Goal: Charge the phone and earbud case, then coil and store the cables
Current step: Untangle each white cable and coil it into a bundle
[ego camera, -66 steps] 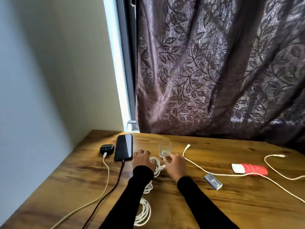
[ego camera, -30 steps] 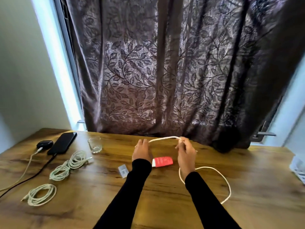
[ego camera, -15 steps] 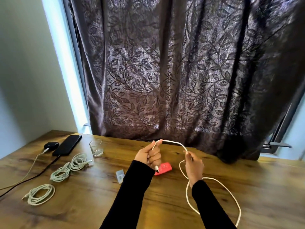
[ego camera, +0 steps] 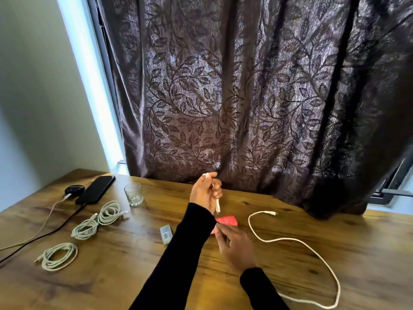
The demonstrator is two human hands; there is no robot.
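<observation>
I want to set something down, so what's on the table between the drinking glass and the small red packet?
In the head view, between the glass and the red packet there is bare wood; only the raised left hand crosses that stretch.

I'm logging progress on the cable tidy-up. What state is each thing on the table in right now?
Phone: flat, black cable plugged in.
Earbud case: closed, white cable plugged in.
Two coiled cables: bundled, lying together.
Third coil: wound, lying alone.
Loose cable: uncoiled, sprawled on the table.
Glass: upright.
Left hand: grip on a white cable end.
Right hand: blurred, grip unclear.
</observation>
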